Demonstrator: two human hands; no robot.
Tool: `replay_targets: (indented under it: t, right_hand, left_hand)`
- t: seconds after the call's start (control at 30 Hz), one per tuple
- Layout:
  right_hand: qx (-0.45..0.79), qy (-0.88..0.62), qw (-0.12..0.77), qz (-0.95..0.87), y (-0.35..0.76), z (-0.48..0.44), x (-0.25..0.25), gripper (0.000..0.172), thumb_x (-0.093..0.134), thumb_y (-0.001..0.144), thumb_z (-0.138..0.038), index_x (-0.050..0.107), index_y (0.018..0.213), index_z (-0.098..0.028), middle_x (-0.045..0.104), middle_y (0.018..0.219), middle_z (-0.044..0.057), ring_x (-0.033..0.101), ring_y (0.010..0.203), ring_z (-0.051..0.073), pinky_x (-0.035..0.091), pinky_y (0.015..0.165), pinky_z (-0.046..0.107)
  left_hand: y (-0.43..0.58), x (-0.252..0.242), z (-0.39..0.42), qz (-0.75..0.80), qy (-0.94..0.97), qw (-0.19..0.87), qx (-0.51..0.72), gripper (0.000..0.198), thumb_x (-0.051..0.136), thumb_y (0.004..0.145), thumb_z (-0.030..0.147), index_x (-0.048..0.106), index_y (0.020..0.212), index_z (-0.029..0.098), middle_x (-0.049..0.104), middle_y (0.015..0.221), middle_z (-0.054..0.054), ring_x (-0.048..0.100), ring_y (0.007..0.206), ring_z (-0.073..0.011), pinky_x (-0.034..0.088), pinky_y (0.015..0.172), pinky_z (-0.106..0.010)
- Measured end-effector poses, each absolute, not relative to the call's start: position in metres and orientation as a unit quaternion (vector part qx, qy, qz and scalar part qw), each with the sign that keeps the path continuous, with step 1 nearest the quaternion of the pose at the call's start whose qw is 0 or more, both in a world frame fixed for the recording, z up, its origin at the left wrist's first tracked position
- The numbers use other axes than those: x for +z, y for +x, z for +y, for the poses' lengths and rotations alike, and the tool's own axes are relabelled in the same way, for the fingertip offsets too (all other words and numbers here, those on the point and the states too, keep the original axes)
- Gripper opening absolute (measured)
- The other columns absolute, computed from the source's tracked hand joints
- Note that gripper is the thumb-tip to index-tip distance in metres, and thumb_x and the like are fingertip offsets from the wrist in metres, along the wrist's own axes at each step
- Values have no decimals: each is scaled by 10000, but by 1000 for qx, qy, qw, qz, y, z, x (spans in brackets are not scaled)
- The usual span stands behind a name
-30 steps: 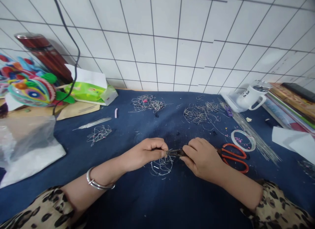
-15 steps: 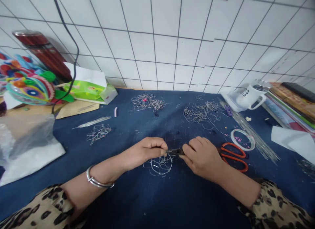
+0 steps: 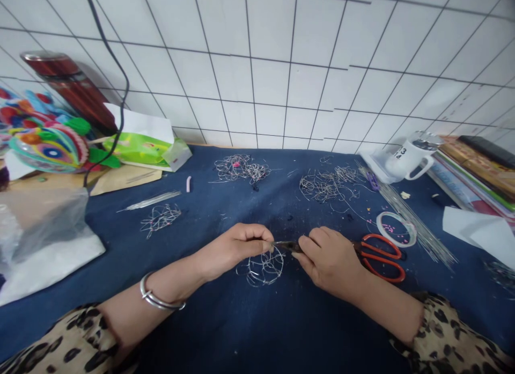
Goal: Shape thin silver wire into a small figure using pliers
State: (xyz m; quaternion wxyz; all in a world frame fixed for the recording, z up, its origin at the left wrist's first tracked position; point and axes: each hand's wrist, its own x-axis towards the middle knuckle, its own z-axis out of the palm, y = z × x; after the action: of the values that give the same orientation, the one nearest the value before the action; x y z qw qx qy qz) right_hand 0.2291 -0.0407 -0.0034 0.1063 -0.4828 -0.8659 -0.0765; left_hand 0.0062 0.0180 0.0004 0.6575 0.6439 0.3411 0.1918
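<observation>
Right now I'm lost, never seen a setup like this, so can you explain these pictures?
There's no machine here, just someone's bare left hand and right hand. The view comes from one camera worn on that person's head, looking forward and down. The left hand pinches a small tangle of bent wire; the right grips a dark tool, probably pliers, its tip close to the left hand. Red loop handles show past the right hand, which hides whether they belong to that tool. On the blue cloth lie more wire piles, straight wires and a round dish with pink beads.
</observation>
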Motion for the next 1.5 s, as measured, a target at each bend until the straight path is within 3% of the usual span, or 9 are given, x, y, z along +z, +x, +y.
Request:
replay_targets:
  t: [0.17,0.3,0.43,1.5]
  right_hand:
    - [-3,-534,138,-834,224,-44,-3,268,372,892,-363,505,750,-179,482,723,26,422,665,140,301,613,272]
    - [32,-555,146,-818,219,-47,-2,264,367,895,-359,504,757,-180,492,734,24,442,663,132,318,625,260]
    - [69,-568,144,-808,216,-49,-1,252,365,897,-356,499,767,-186,503,741,18,466,684,133,327,630,254]
    - [117,-577,172,-790,215,-52,2,222,396,883,-340,522,789,-184,522,746,20,496,682,136,369,615,256]
  left_hand:
    - [7,2,17,366,736,525,222,141,518,829,260,621,820,164,534,756,-4,475,657,-110,376,599,-235]
    - [8,1,14,385,790,403,257,115,529,812,198,634,777,169,558,732,-9,508,659,-119,391,612,-243]
    - [10,2,9,383,806,348,287,121,526,800,147,623,730,164,555,694,-7,517,653,-119,396,613,-241]
    - [10,-3,6,323,845,268,332,134,489,831,131,618,846,164,568,729,-29,527,690,-132,431,632,-253]
